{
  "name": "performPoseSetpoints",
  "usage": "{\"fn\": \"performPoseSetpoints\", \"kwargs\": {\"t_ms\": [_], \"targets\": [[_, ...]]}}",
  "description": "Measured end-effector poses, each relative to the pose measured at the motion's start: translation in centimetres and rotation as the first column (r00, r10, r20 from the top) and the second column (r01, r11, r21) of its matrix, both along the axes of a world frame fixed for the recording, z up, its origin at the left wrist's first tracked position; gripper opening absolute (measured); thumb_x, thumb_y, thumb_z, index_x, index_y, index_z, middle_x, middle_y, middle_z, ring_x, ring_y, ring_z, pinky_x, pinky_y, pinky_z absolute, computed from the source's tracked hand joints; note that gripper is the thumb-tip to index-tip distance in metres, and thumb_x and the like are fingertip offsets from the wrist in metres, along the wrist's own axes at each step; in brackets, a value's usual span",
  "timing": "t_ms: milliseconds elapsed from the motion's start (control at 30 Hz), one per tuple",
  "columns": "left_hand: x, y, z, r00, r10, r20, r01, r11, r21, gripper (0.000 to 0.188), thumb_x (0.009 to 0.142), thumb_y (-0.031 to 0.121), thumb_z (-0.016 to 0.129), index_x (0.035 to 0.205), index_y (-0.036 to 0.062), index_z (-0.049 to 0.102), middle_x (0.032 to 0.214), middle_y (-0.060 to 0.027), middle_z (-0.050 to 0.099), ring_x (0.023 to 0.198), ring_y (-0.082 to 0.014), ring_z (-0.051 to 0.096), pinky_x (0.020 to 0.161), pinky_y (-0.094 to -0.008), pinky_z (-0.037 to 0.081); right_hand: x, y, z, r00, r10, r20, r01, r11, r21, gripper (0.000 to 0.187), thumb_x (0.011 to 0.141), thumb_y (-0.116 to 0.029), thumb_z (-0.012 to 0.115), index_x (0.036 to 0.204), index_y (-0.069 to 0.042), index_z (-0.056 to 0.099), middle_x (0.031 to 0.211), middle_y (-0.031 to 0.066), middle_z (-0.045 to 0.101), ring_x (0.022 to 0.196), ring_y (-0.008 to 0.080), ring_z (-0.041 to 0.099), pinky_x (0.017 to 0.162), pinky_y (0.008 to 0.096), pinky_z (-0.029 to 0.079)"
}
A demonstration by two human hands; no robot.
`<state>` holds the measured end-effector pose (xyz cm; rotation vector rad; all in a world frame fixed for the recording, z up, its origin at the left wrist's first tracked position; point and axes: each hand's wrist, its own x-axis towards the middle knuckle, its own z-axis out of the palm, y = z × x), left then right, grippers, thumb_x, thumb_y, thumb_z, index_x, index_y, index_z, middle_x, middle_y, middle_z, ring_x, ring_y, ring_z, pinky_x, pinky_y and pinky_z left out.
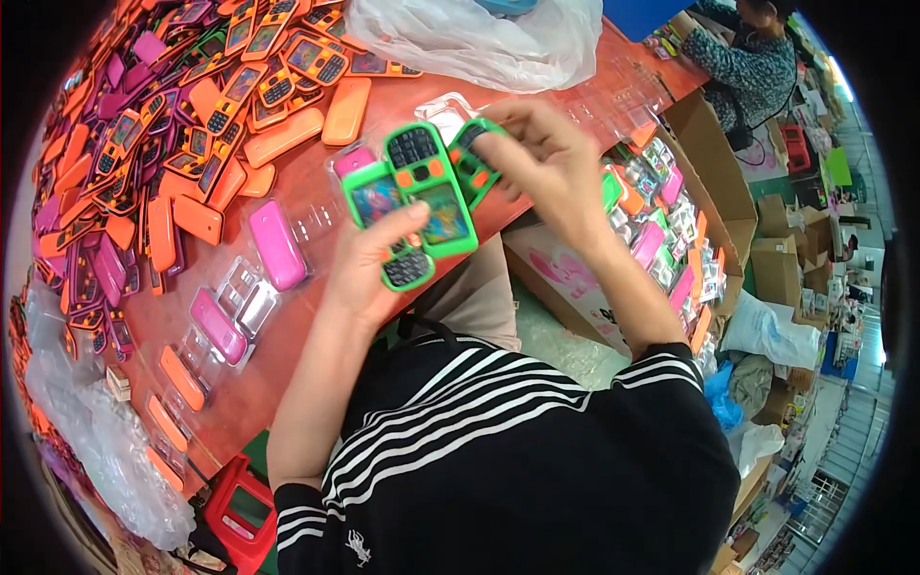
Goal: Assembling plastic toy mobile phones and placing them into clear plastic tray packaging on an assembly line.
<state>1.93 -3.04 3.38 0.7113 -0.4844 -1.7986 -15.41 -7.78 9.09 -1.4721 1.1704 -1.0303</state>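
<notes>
Two green toy phones point(447, 218) with dark keypads, orange buttons and picture screens lie side by side in my left hand point(356, 273). The thumb presses across their front, and they point opposite ways. Another green toy phone point(470, 182) is pinched by my right hand point(556, 165), close to the right edge of that pair; its upper part is partly covered by my fingers. Just behind the held phones, a pink toy phone point(355, 161) sits in clear plastic. A clear plastic tray point(447, 117) rests beyond them on the red table point(335, 316).
Orange and purple toy phones point(196, 144) are heaped at the left. Along the near edge runs a row of clear trays point(251, 295), several holding pink or orange phones. A cardboard box point(709, 158) of packed toys stands right. Another person point(747, 67) works at the far right.
</notes>
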Motion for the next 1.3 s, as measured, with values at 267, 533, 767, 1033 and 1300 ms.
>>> {"fn": "performPoseSetpoints", "kwargs": {"t_ms": [267,533,767,1033,1300], "targets": [[-0.5,2.2,-3.0,0.893,0.057,-0.447,0.016,0.987,0.158,0.036,0.086,0.01,0.055,0.121,0.0034,0.047,0.114,-0.0129,0.058,0.105,-0.0282,0.057,0.09,-0.0474,0.047,-0.6,4.2,-4.0,0.919,0.33,0.215,-0.323,0.944,-0.072,0.057,0.087,-0.017,0.059,0.136,-0.002,0.034,0.129,0.0128,0.049,0.115,0.0161,0.047,0.096,0.0292,0.037],[0.0,1.4,-2.3,0.965,0.162,-0.207,-0.127,0.977,0.173,0.03,0.088,0.014,0.055,0.117,0.0079,0.053,0.109,-0.0071,0.061,0.1,-0.0237,0.06,0.082,-0.0453,0.051,-0.4,0.7,-4.4,0.969,0.071,0.238,-0.056,0.996,-0.067,0.063,0.079,-0.016,0.069,0.133,-0.005,0.041,0.098,0.0065,0.063,0.083,0.0102,0.058,0.078,0.028,0.047],[0.9,1.9,-1.5,0.98,0.179,0.085,-0.183,0.982,0.049,0.031,0.083,0.006,0.061,0.113,0.0033,0.054,0.1,-0.0064,0.062,0.087,-0.0156,0.062,0.075,-0.0307,0.052,-0.3,-5.4,-5.2,0.542,-0.305,-0.783,-0.125,0.892,-0.434,0.058,0.074,-0.052,0.061,0.118,-0.015,0.056,0.086,0.0181,0.062,0.075,0.0368,0.06,0.064,0.0449,0.047],[1.6,2.3,-1.0,0.979,0.203,0.031,-0.205,0.975,0.084,0.033,0.081,0.005,0.063,0.112,0.0011,0.054,0.1,-0.0061,0.062,0.087,-0.0145,0.062,0.078,-0.0297,0.051,1.3,-6.5,-5.2,0.383,-0.23,-0.894,-0.227,0.915,-0.333,0.057,0.073,-0.053,0.062,0.115,-0.015,0.057,0.086,0.0188,0.06,0.078,0.0366,0.062,0.063,0.0458,0.049],[1.9,2.3,-1.6,0.976,0.215,0.034,-0.217,0.973,0.084,0.034,0.081,0.005,0.063,0.113,0.0008,0.053,0.101,-0.0067,0.062,0.089,-0.0154,0.061,0.079,-0.0308,0.051,1.3,-6.7,-5.3,0.359,-0.196,-0.913,-0.263,0.917,-0.301,0.058,0.073,-0.054,0.062,0.115,-0.014,0.057,0.089,0.0184,0.061,0.081,0.0362,0.062,0.065,0.045,0.049]]}}
